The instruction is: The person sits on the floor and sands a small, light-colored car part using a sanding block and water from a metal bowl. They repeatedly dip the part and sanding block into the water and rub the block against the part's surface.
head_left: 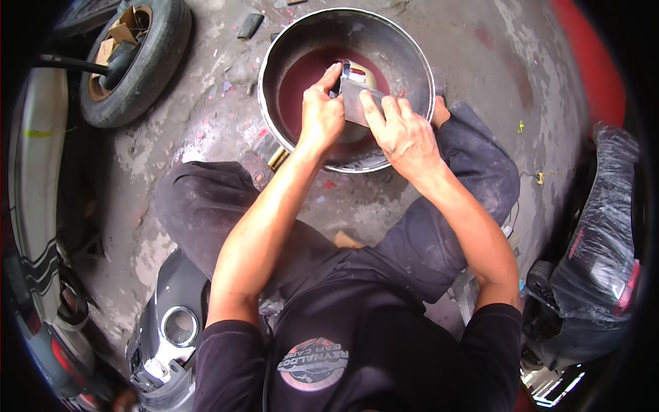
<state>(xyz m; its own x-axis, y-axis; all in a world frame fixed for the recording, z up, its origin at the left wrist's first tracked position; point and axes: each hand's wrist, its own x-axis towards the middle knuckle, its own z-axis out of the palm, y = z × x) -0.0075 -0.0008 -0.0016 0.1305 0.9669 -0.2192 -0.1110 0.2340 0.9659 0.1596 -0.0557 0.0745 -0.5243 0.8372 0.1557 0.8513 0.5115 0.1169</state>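
Over a round black basin (302,51) with a pale rim, both my hands are on a flat grey piece (355,99). Its kind is not clear. My left hand (321,117) is closed round its left edge, thumb and forefinger at the top corner. My right hand (408,137) lies on its right part, forefinger stretched over the surface and the other fingers bent. Just beyond the upper edge shows a small shiny-faced thing (357,72) with a cream rounded side; whether it is joined to the grey piece I cannot tell. Reddish water (298,103) stands in the basin.
A tyre on a rim (137,69) with cardboard pieces inside lies at the far left. Left of my legs is a dark vehicle panel with a round ring (180,325). A plastic-wrapped part (597,226) stands at the right. Stained concrete floor (508,69) surrounds the basin.
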